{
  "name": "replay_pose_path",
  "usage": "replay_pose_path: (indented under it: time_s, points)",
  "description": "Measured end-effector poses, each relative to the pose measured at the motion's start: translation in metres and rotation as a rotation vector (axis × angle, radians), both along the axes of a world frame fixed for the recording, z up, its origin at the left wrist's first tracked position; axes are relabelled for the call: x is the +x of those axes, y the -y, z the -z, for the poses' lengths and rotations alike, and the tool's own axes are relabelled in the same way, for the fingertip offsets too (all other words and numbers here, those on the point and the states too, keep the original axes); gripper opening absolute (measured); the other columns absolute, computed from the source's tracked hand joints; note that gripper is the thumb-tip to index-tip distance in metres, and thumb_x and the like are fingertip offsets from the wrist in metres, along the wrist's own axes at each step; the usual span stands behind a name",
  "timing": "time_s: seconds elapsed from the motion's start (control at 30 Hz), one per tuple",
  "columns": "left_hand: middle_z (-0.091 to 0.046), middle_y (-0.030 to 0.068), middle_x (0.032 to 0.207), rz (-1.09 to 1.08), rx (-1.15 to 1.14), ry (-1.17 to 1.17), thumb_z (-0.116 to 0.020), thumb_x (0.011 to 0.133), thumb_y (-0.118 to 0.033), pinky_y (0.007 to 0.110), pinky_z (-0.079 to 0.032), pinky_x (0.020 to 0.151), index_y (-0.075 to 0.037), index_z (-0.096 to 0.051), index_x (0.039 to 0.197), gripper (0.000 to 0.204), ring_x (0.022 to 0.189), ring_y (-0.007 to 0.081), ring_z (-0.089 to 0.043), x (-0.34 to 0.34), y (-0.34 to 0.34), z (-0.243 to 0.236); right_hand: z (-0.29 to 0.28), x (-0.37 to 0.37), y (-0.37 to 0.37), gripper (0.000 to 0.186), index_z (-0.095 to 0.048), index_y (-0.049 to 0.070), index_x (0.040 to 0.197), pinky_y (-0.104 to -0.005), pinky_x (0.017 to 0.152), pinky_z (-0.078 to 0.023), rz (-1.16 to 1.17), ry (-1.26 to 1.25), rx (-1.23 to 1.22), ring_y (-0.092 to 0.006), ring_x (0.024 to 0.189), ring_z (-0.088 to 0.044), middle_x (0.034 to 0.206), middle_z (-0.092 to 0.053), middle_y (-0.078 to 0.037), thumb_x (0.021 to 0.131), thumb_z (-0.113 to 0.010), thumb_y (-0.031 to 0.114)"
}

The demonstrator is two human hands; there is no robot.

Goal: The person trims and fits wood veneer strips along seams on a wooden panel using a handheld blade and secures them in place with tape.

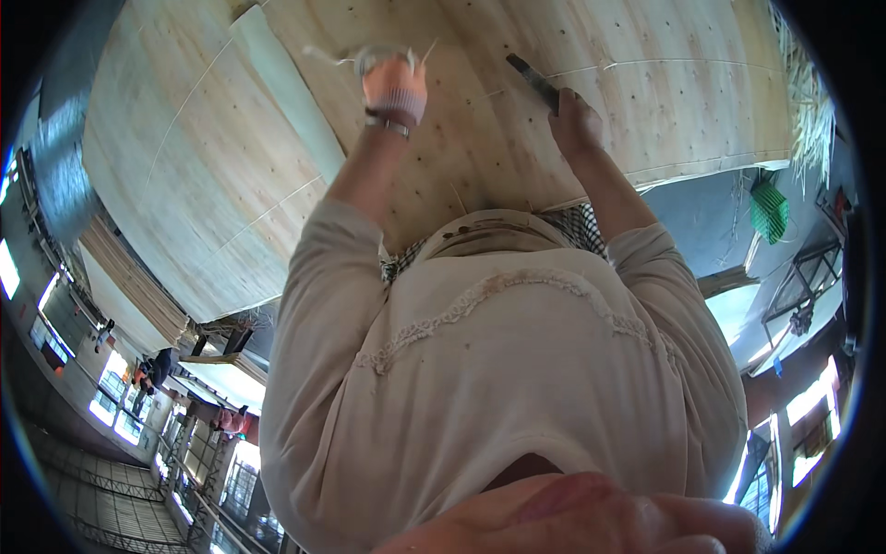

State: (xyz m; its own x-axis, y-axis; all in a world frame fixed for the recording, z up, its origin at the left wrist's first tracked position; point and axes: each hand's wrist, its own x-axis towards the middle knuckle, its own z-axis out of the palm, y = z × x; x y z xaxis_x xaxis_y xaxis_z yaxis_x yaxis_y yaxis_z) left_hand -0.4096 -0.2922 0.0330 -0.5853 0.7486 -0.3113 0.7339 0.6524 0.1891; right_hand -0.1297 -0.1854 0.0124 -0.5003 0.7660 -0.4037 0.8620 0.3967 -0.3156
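Observation:
A wide stack of pale wood veneer sheets (461,138) lies in front of me, dotted with small knots and crossed by thin seams. My left hand (395,85), in an orange glove with a grey cuff, is closed over the sheets at a pale, ring-shaped roll (374,57). Motion smears this roll, and thin whitish strands stick out from it. Farther right, my bare right hand (579,125) grips a dark, flat-bladed knife (533,79), its blade pointing up and left over the veneer.
A narrow, lighter veneer strip (288,92) lies slantwise on the sheets at left. Frayed pale strips (808,102) hang at the far right edge, above a green mesh bag (769,212). More stacked veneer (134,277) stands at left. Other people (152,369) are in the background.

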Motion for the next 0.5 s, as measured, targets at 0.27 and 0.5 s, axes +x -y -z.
replay_pose_path:
  time_s: [0.27,0.5]
  points:
    - [-0.068,0.025,0.095,-0.697,0.049,-0.031,-0.057,0.089,-0.039,0.05,-0.051,0.082,-0.004,-0.065,0.108,0.041,0.092,0.0427,-0.065,-0.02,0.24,-0.007,0.003,0.057,0.086,0.027,-0.052,0.006,0.101,-0.0497,0.076,-0.054,-0.097,-0.035,0.093,-0.0397,0.087,-0.066,0.098,-0.065,-0.019,0.08,-0.067,0.015]
    - [-0.07,0.0198,0.092,-1.072,0.233,-0.152,-0.056,0.088,-0.016,0.042,-0.053,0.075,-0.008,-0.063,0.122,0.036,0.08,0.0314,-0.068,-0.036,0.49,-0.015,-0.003,0.082,0.208,0.031,-0.053,0.006,0.107,-0.0519,0.078,-0.052,-0.006,-0.062,0.091,-0.0426,0.089,-0.064,0.101,-0.065,-0.02,0.08,-0.066,0.015]
